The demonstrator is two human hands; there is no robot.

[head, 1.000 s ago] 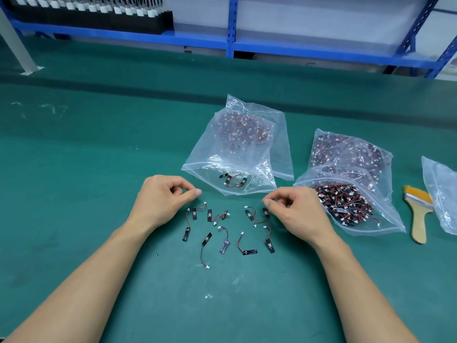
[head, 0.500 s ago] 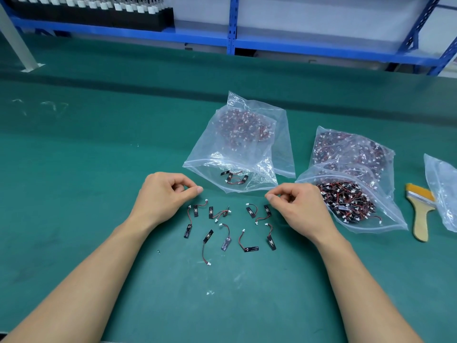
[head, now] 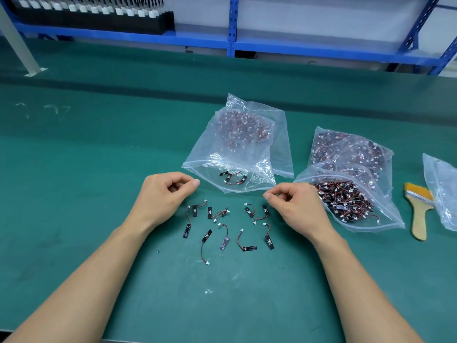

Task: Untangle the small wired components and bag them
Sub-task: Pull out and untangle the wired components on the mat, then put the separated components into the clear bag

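Several small black wired components (head: 223, 240) with red wires and white plugs lie spread on the green mat between my hands. My left hand (head: 163, 196) rests at their left, fingers curled, nothing visible in it. My right hand (head: 295, 206) rests at their right, fingers curled the same way, nothing seen in it. Just beyond them lies a clear bag (head: 237, 154) with its mouth toward me and a few components (head: 233, 179) inside near the opening. An open bag (head: 356, 201) heaped with tangled components lies at the right, touching my right hand.
Another full bag (head: 351, 149) lies behind the heaped one. A wooden brush (head: 419, 211) and part of another clear bag (head: 442, 189) sit at the far right. A blue shelf frame (head: 232, 43) and black trays (head: 99, 13) run along the back.
Both hands stay nearly still beside the components; the view has shifted slightly, nothing picked up or let go.
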